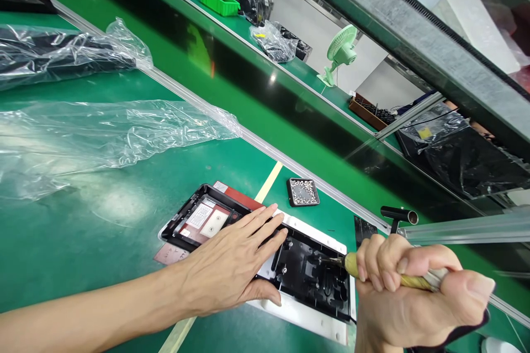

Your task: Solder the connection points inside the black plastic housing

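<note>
A black plastic housing [308,273] lies in a white fixture [304,317] on the green bench. My left hand [240,256] rests flat across its middle, fingers stretched out and slightly apart. My right hand [408,281] is wrapped round the yellow handle of a screwdriver [351,265], whose metal tip points into the housing's right part. Two small screws show inside the housing near my left fingertips. The housing's left end has a frame-like opening, with a white label [200,215] seen through it. Whether the tip touches a screw cannot be made out.
A small black tray of screws [303,192] sits behind the housing. Clear plastic bags [124,132] lie at the left. A metal rail [265,149] crosses the bench, and a black tube [398,214] stands near my right hand.
</note>
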{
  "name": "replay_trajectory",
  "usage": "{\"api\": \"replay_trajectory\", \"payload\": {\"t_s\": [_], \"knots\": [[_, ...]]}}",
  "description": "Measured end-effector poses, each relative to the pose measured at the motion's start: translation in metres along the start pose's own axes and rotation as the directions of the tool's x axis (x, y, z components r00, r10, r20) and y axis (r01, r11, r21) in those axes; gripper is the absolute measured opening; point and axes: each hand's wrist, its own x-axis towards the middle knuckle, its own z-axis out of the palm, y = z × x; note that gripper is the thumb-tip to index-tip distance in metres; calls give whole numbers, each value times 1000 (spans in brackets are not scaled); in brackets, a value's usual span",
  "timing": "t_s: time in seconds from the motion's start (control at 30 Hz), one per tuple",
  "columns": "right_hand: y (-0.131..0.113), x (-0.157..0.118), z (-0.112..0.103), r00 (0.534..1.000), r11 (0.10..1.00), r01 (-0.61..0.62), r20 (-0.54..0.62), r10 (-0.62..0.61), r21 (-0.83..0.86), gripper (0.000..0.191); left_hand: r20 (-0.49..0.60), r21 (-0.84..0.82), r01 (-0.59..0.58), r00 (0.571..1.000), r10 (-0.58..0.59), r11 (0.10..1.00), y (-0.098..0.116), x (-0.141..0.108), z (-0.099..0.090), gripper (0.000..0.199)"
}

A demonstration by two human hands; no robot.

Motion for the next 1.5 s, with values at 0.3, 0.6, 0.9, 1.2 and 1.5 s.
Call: {"api": "replay_trajectory", "payload": {"t_s": [0.3,0.6,0.9,1.2,1.5], "knots": [[2,0,2,999,1000,-24,-40,24,1,45,6,3,-1,1000,1,1000,0,0,0,92],[2,0,-2,999,1000,-13,-41,13,4,43,23,37,-12,1000,12,999,0,1,-1,92],[3,1,-1,999,1000,-13,-53,13,3,40,6,-7,6,1000,-6,1000,0,-2,2,91],[2,2,-5,998,1000,2,-56,-2,-4,38,-17,-47,18,1000,-18,999,0,-3,3,90],[2,3,-4,998,1000,13,-56,-13,-2,38,-6,-35,18,1000,-18,999,0,-2,2,91]]}}
